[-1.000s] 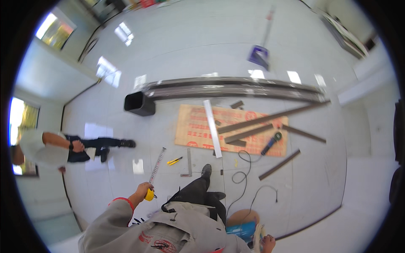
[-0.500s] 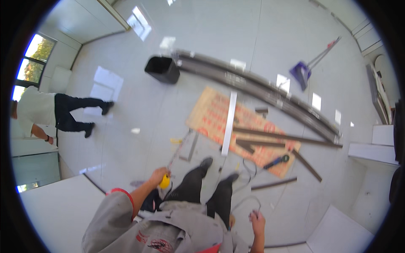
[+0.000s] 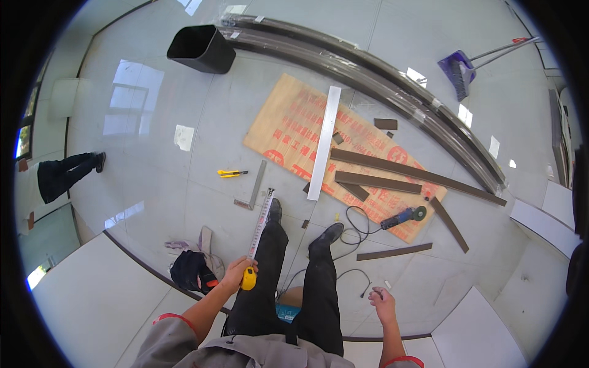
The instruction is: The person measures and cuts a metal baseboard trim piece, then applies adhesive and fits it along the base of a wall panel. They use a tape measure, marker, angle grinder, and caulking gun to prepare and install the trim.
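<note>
Gripping the tape [image 3: 248, 279] by the left leg [image 3: 267, 257], the left hand [image 3: 235, 273] risks a nick should the blade [image 3: 261, 222] snap back. The right hand [image 3: 383, 303] has curled fingers, contents unclear. Cord [image 3: 373, 232] looping near 1 shoe [image 3: 327, 238] could cause a trip.

knife [image 3: 232, 173] left of square [image 3: 257, 184] | grinder [image 3: 399, 219] on cardboard [image 3: 285, 110], right of tape measure [image 3: 248, 279] | bar [image 3: 324, 144] across cardboard

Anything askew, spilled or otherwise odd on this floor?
No spill shows. The grinder cord loops loosely beside the right shoe, a possible trip risk, and strips lie at scattered angles, some off the cardboard.
</note>
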Demonstrator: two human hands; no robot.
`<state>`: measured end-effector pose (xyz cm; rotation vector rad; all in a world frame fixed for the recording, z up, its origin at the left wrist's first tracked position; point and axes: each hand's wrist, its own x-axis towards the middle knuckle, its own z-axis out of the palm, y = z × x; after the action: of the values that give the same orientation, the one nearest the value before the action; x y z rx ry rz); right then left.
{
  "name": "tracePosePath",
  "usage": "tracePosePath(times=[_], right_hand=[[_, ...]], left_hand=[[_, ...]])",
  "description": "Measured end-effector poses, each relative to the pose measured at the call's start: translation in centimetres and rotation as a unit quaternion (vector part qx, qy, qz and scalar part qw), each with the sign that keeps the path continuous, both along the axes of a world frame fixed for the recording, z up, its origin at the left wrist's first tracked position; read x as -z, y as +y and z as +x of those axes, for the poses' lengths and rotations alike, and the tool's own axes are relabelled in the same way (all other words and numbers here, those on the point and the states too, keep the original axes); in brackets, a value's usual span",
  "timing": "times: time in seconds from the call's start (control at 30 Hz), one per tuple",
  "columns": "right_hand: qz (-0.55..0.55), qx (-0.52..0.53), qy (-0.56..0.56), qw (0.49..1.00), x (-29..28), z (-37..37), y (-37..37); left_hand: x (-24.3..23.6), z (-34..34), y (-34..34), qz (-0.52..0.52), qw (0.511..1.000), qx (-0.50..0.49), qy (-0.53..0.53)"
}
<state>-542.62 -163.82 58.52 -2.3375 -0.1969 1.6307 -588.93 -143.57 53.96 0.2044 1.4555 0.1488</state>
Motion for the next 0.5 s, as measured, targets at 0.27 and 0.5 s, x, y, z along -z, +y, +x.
tracePosePath(times=[0.27, 0.5], right_hand=[[0.004, 0.021, 0.073, 0.997, 7.0, -5.5, 3.5], [-0.023, -0.005, 0.123, 0.992, 6.7, -8.8, 5.5]], left_hand=[[6.6, 4.1, 5.4, 0.006, 1.0, -0.023, -0.019], [6.9, 4.0, 7.5, 0.009, 1.0, -0.001, -0.018]])
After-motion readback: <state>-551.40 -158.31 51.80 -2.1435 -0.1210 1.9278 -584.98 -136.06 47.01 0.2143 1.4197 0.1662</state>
